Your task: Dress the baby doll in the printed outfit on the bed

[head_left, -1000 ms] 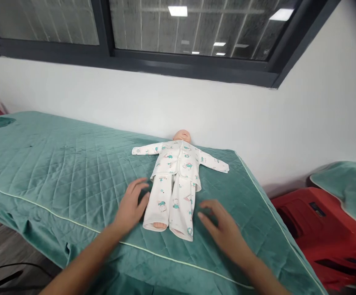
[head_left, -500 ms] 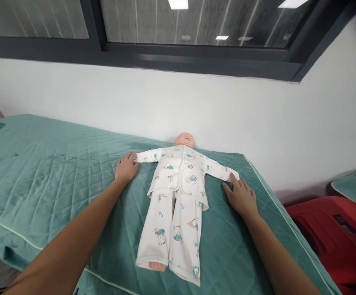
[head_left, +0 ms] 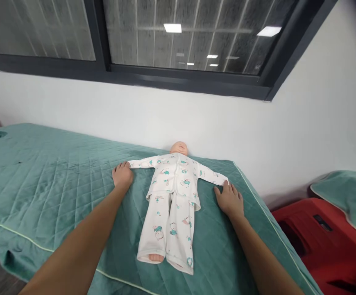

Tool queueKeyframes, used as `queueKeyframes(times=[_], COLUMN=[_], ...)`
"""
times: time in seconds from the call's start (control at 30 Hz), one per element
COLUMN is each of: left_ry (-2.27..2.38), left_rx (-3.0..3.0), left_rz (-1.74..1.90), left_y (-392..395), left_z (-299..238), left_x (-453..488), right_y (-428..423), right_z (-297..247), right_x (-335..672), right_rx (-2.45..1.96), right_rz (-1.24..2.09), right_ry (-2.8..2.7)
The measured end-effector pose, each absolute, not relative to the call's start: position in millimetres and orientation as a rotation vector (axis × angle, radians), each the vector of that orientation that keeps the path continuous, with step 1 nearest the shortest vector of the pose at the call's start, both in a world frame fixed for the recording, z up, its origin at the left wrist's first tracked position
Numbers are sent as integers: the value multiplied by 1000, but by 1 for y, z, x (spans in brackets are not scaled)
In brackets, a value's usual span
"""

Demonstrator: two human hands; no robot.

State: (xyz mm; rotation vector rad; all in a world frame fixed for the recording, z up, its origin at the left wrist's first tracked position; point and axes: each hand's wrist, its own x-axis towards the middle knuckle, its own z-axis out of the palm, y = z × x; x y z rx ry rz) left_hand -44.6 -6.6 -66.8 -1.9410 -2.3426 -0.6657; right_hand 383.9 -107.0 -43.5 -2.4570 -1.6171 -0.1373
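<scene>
A baby doll [head_left: 179, 148] lies on its back, head by the wall, in a white pyjama top [head_left: 175, 175] with small teal and pink animal prints. Matching pyjama pants [head_left: 167, 235] cover its legs, and a bit of one foot shows at a hem. Both sleeves are stretched out sideways. My left hand [head_left: 123, 175] rests palm down at the end of the left-side sleeve, fingers bent over the bed. At the other cuff, my right hand [head_left: 230, 200] lies with fingers apart, a fingertip touching the sleeve end.
A green quilted cover [head_left: 67, 180] with pale piping lies under the doll. Behind is a white wall [head_left: 104, 108] with a dark-framed window [head_left: 178, 80] above. Red plastic chairs or seats [head_left: 313, 233] stand at the right, with green cloth [head_left: 350, 194] on top.
The camera has tilted up and turned slightly right, so the scene sits lower and farther left. Both hands stay by the sleeve ends; the left fingers look more bent. The doll has not visibly moved.
</scene>
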Motion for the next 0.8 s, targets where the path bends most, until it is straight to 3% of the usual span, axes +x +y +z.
queueKeyframes(times=[0.4,0.8], left_ry=[-2342,-2310], left_rx=[-2050,-2036], left_rz=[-497,-322], left_y=[-47,-129], left_z=[-63,-61], left_x=[-69,-134], right_y=[-135,-259], right_z=[-42,-45], right_x=[384,422], right_rx=[-2461,-2393], right_rz=[-142,-184], right_ry=[-1674,-1931])
